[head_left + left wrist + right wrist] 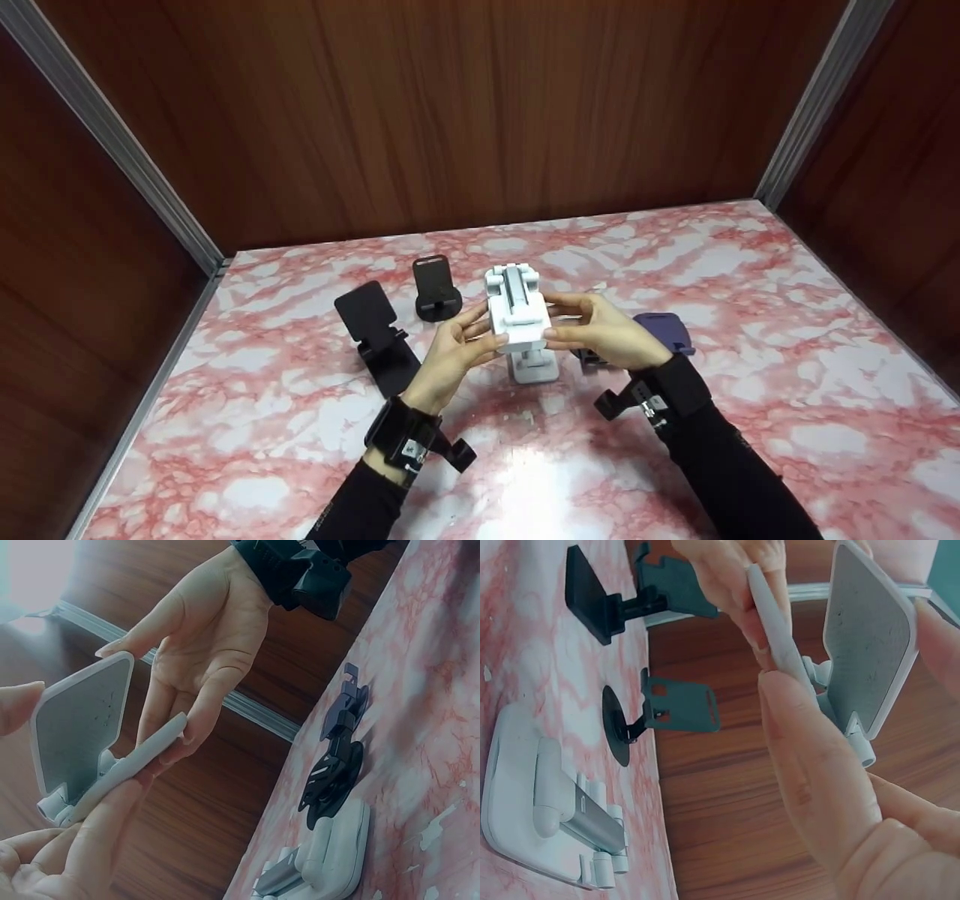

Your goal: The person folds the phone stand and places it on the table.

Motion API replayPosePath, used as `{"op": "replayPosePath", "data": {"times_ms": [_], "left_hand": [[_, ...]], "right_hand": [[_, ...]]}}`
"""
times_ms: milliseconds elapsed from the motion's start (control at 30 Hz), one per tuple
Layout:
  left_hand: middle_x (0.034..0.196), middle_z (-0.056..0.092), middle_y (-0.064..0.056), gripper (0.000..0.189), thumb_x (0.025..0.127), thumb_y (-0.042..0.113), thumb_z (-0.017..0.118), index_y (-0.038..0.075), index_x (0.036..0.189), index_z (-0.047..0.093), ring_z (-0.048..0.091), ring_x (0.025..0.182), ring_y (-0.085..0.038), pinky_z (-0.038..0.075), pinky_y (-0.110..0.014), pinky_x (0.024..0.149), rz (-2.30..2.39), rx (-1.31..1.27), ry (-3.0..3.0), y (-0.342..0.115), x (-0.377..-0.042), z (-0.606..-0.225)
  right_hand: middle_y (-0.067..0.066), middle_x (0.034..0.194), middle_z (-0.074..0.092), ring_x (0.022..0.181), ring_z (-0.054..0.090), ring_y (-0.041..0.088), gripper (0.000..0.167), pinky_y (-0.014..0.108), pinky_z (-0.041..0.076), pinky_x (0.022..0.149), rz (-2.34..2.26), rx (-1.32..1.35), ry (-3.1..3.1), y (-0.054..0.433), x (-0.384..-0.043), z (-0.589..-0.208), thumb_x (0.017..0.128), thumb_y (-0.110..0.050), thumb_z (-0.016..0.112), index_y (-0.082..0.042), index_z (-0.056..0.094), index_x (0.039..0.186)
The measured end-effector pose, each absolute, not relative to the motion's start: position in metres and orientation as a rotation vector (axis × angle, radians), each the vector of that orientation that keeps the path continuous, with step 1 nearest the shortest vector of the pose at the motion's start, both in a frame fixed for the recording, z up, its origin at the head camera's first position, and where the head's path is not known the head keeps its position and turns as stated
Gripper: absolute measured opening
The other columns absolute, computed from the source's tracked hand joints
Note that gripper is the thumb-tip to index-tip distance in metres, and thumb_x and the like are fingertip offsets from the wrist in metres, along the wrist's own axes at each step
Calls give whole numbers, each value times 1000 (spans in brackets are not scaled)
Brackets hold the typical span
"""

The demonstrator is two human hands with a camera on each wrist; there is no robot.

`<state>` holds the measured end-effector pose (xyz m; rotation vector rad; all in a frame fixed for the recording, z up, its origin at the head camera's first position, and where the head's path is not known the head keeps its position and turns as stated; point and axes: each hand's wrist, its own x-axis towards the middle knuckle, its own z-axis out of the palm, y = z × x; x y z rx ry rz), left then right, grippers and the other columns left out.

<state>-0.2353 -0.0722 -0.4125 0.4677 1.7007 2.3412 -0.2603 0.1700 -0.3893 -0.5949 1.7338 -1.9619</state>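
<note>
Evidently both hands share one load: a white plastic folding stand with a grey strut [521,334], held up off the pink-and-white marbled bench [817,442], about midway between its side edges. The left hand [448,352] has its fingers clamped on one side of it, and the right hand [619,330] pinches the opposite side. Gripping at the rims probably steadies the piece while leaving its middle uncovered; seen from the wrists, its two plates stand at an angle, joined by a hinge.

Below it, a second white stand with a round-cornered base [535,373] lies folded low on the bench, a pose that should make it hard to topple. Toward the left edge, a black stand with a rectangular plate [366,307] leans back; nearer the back edge, a dark stand on a round disc [435,283] likely gets its balance from that base. Right of the hands sit a purple stand [664,330] and a black stand [330,781], the latter mostly hidden from above.
</note>
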Motion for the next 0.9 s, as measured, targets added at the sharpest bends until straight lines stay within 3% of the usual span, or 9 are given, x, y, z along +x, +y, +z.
{"op": "replayPosePath", "data": {"times_ms": [433,900], "left_hand": [[136,46,-32,72,88,-4,62,-10,148,24,59,114,-31,50,-38,94,2344,507,1688,-72,-236,-414],[135,47,-33,70,86,-12,59,-12,147,24,62,107,-28,53,-37,90,2364,485,1715,-70,-236,-414]], "right_hand": [[20,118,58,103,61,23,75,37,51,93,-1970,-601,1791,166,-261,-394,88,10,62,10,18,149],[20,114,60,101,62,23,73,38,53,90,-1982,-637,1885,161,-257,-394,88,8,64,10,24,148]]}}
